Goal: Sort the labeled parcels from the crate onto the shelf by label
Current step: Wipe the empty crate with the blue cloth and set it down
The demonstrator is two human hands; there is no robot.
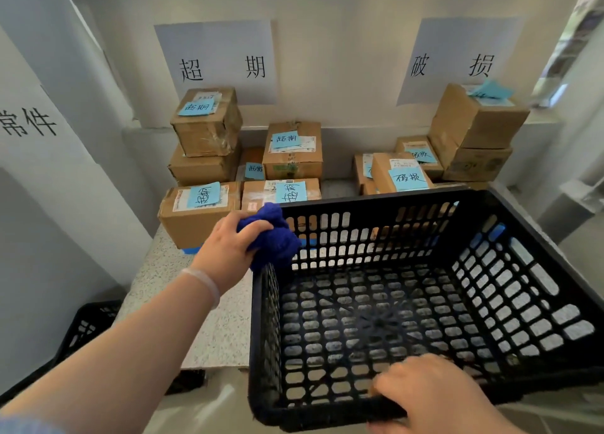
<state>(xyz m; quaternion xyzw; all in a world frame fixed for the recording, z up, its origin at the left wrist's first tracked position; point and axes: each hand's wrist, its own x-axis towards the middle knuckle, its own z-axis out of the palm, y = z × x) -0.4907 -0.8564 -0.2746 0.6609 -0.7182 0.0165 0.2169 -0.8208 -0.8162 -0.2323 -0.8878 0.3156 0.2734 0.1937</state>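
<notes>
A black plastic crate (pixel 510 283) sits tilted over the front of the speckled shelf (pixel 163 276); nothing lies in it. My left hand (pixel 225 250) grips a crumpled blue cloth (pixel 271 237) at the crate's far left corner. My right hand (pixel 431 397) holds the crate's near rim. Cardboard parcels with blue notes stand at the back: a left group (pixel 209 139) under one wall sign (pixel 222 64), a right group (pixel 474 133) under another sign (pixel 457 64).
A third paper sign (pixel 29 123) hangs on the left wall. A second black crate (pixel 88 325) stands low at the left, below the shelf. The nearest parcel (pixel 196 214) lies just beyond my left hand.
</notes>
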